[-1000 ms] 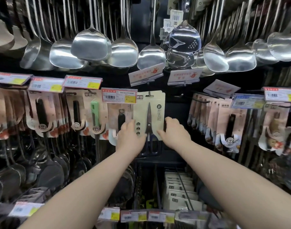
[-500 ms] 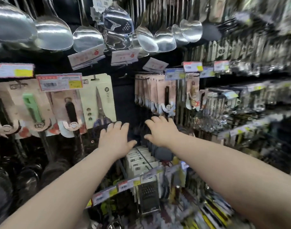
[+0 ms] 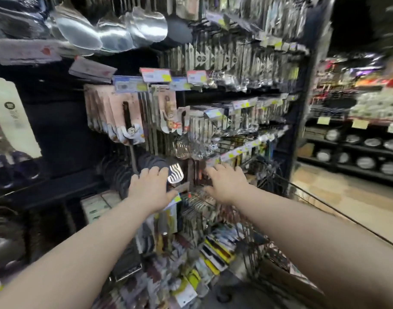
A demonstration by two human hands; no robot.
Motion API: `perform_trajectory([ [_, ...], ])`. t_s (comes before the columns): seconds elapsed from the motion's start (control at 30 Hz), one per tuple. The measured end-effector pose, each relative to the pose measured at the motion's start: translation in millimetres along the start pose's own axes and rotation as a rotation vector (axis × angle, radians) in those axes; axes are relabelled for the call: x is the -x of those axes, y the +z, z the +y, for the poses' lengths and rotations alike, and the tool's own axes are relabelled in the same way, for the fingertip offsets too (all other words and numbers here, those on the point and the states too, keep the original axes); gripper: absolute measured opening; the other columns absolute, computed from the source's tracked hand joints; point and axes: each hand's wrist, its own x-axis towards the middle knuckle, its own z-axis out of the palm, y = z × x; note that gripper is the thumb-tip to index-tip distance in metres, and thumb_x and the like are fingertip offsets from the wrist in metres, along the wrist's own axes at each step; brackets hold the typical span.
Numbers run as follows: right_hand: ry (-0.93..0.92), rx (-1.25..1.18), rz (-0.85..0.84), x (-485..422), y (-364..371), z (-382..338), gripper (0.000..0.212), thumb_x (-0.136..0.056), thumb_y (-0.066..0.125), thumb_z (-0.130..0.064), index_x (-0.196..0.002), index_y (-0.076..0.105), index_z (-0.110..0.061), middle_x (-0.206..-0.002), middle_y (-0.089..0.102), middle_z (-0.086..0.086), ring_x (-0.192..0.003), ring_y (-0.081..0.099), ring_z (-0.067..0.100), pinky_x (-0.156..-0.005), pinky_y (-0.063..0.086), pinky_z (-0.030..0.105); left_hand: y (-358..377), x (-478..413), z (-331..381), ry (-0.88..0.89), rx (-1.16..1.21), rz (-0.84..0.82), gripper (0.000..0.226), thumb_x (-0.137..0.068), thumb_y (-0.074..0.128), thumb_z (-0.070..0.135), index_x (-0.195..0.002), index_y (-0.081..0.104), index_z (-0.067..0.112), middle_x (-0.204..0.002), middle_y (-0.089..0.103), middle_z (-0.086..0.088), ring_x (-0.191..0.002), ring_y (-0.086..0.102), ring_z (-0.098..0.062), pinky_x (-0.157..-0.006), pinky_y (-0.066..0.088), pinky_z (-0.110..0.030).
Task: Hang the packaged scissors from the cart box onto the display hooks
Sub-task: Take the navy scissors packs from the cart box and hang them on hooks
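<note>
hovering before the shelves, the left hand (image 3: 151,188) and the right hand (image 3: 226,184) show their backs to the camera, fingers loosely spread, gripping nothing. the packaged scissors (image 3: 10,121) hang on the display at the far left edge, well apart from both hands. steel ladles (image 3: 115,36) hang above. a wire cart (image 3: 269,175) sits beside the right hand, badly blurred.

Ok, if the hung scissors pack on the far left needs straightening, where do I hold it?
Probably pinch the scissors pack by its card's right edge, coming from the right: it hangs flat, facing out, with dark open space beside that edge.
</note>
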Motion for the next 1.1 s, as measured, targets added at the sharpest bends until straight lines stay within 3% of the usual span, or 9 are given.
perform_trajectory([
  [0.3,0.282,0.002,-0.101,84,26,214,0.059,-0.091,0.044,-0.054,-0.140,0.033,-0.023,-0.143,0.041,0.007,-0.133,0.036,0.031,-0.105,0.033,0.051,29,-30,208,0.177,0.055,-0.100,0.076,-0.091,0.044,0.062,-0.151,0.023,0.020,-0.151,0.035,-0.005,-0.138,0.034,-0.029,-0.109,0.034,-0.047],
  [0.5,0.410,-0.011,-0.179,135,48,306,0.056,-0.092,0.047,-0.050,-0.138,0.035,-0.021,-0.145,0.040,0.007,-0.135,0.034,0.031,-0.108,0.028,0.052,54,-42,317,0.309,0.070,-0.153,0.073,-0.089,0.047,0.062,-0.146,0.030,0.020,-0.144,0.042,-0.006,-0.134,0.039,-0.029,-0.106,0.037,-0.047],
  [0.93,0.631,-0.064,-0.317,143,120,418,0.058,-0.091,0.050,-0.048,-0.141,0.035,-0.022,-0.148,0.039,0.006,-0.136,0.035,0.030,-0.111,0.030,0.050,131,-118,440,0.543,0.052,-0.267,0.068,-0.089,0.049,0.058,-0.142,0.035,0.017,-0.142,0.045,-0.007,-0.132,0.042,-0.030,-0.105,0.039,-0.045],
  [1.1,0.714,-0.077,-0.388,107,155,454,0.058,-0.091,0.050,-0.047,-0.141,0.035,-0.021,-0.144,0.043,0.007,-0.130,0.041,0.028,-0.103,0.040,0.045,176,-182,466,0.615,0.065,-0.349,0.071,-0.089,0.049,0.060,-0.145,0.033,0.019,-0.143,0.044,-0.007,-0.132,0.041,-0.029,-0.105,0.036,-0.047],
])
